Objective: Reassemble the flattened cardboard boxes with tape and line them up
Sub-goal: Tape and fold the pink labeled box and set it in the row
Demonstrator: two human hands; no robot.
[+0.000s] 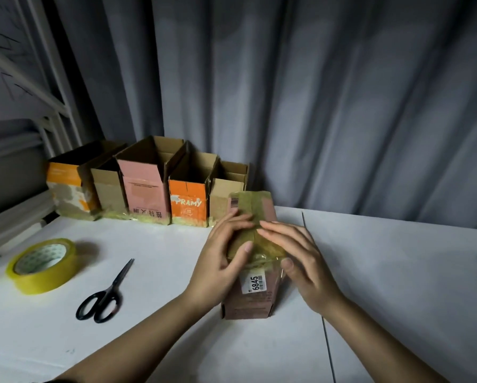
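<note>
A white table [160, 272] set against a grey curtain [342, 106] carries a row of five open boxes [149, 183] along its back left edge. The brown box [255, 288] stands just right of that row's end, directly ahead between both hands, its long axis running away from the person. The left hand [223, 252] and right hand [295, 261] are pressed flat, fingers spread, on the taped top face; the tape there appears wrinkled, though blur hinders certainty.

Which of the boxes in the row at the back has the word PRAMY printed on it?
The orange box, fourth from the left, between the taller pink box and a plain brown box.
</note>
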